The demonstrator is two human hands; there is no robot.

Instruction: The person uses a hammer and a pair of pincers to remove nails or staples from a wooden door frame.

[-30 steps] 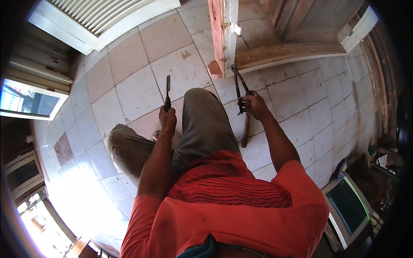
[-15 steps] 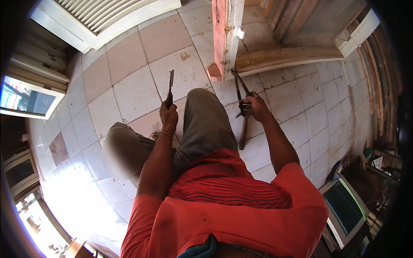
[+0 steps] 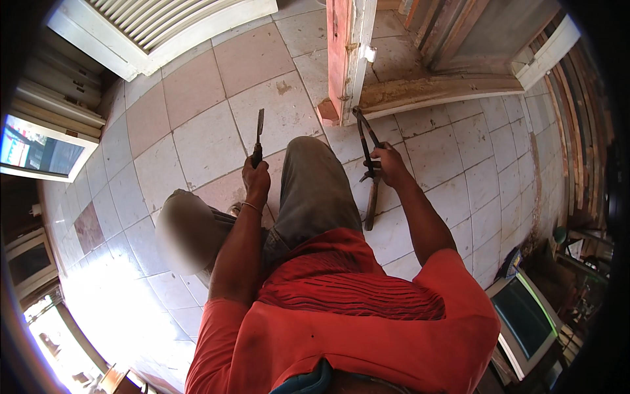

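The left hand (image 3: 256,176) grasps a blade (image 3: 260,128) at eleven o'clock; the right hand (image 3: 392,164) grasps pincers (image 3: 363,139) at one. Work seems unfinished.

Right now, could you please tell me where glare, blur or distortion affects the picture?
Head view, lower left: glare whitens the floor; head view, left of centre: an oval blurred patch covers part of the left trouser leg; head view, rim: straight edges bend and corners darken; head view, middle: the left hand and right hand look fairly sharp.
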